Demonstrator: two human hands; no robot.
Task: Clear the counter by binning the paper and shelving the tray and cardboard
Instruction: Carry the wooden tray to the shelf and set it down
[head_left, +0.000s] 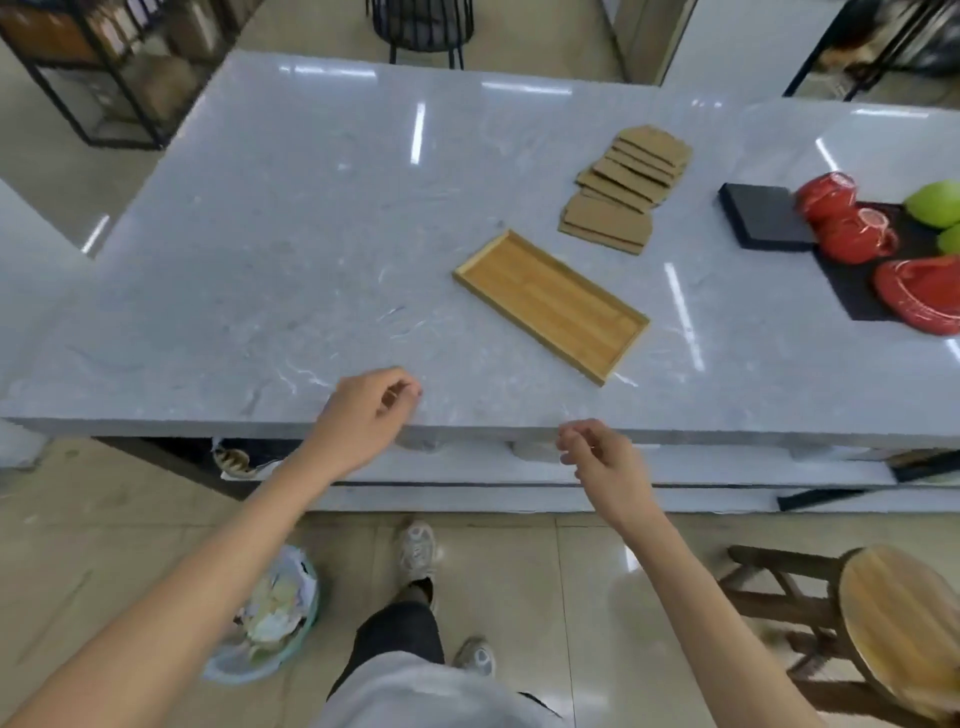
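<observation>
While no loose paper is showing anywhere on the counter (260, 249), judging the binning step as probably done: bin (270, 618) standing on the floor by the near left, already stuffed with crumpled paper. Shelving steps both remaining, going by how things are lying now.

Listing, largest first:

Counter — pale marbled slab, glossy, still carrying the two task items right of centre; lower shelf (675, 467) running beneath the near edge, looking the likely destination, though not confirmable.

Tray (551, 306) — long shallow wooden rectangle with a low raised rim, lying flat and empty, set diagonally, near the middle of the counter. Appearing light and rigid; probably lifting easily by the rim.

Cardboard (626, 187) — brown flat pieces, fanned in an overlapping pile just beyond the tray's far end, not touching it. Likely needing squaring up before lifting, or risking slipping apart.

Dark board (769, 215) with red crockery (852, 218) and green fruit (935, 202) — sitting far right, well apart, not part of the job.

Left hand (363, 410) — hovering over the near counter edge, fingers loosely curled, holding nothing.

Right hand (597, 457) — hanging just off the near edge, fingers half curled, likewise empty.
</observation>
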